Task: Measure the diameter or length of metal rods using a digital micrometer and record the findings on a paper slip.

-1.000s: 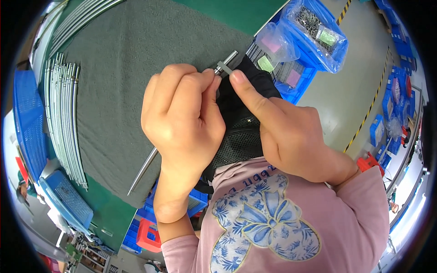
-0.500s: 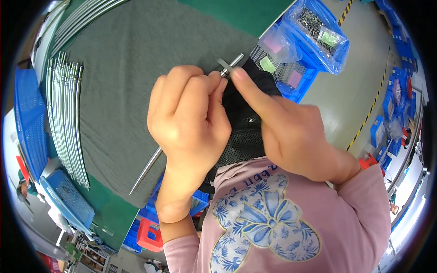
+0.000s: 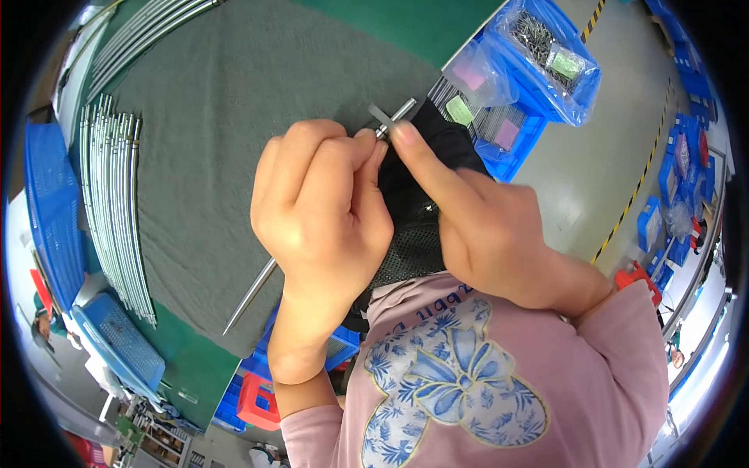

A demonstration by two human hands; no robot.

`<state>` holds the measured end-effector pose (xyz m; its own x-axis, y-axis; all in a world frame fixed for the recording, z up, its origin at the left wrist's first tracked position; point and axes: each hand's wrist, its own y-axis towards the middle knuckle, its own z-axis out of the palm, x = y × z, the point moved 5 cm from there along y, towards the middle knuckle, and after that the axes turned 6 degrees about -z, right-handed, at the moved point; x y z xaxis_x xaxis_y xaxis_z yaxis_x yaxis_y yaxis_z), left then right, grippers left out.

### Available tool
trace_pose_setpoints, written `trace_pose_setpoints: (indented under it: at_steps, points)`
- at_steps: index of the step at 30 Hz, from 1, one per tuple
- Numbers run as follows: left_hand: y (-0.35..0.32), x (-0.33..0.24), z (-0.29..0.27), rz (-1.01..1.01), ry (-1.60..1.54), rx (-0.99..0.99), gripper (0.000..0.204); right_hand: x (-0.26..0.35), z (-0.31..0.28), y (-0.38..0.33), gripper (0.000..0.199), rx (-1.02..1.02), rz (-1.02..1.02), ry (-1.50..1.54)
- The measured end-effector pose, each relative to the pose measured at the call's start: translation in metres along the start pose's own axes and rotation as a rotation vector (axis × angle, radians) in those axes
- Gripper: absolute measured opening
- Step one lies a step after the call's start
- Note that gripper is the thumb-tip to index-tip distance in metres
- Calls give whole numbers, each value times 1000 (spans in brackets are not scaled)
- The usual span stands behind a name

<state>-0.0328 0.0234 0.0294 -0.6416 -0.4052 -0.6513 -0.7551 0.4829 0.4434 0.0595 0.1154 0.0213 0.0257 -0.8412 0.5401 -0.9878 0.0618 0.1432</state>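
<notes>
My left hand (image 3: pixel 321 199) is closed round a slim metal rod (image 3: pixel 251 295), pinching it near its upper end between thumb and index finger. The rod runs behind the wrist, and its tapered lower end lies over the grey cloth. A thin flat grey strip (image 3: pixel 380 116) crosses the rod just above the pinch. My right hand (image 3: pixel 495 234) has its index finger bent over the strip, with the tip against it. The other right fingers are curled, and the thumb is mostly hidden. What kind of piece the strip is cannot be made out.
A grey cloth (image 3: pixel 211 117) covers the green table. Several metal rods (image 3: pixel 113 210) lie in a row at left, with more at the top left. Blue baskets (image 3: pixel 53 210) stand beyond them. Blue bins (image 3: pixel 538 62) with bagged metal parts stand at upper right. A red stool (image 3: pixel 257 402) is below.
The strip and my right index fingertip have shifted slightly down and left along the rod. My left hand keeps its grip, nearly still.
</notes>
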Motion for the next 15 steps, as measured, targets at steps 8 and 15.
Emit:
trace_pose_setpoints:
  at_steps: [8, 15]
  points:
    - [1, -1, 0, 12, 21, 17, 15, -4, 3, -3, 60, -70, -33, 16]
    - [0, -1, -2, -21, 53, 44, 15, -42, 10, -34, 59, -257, 76, 299]
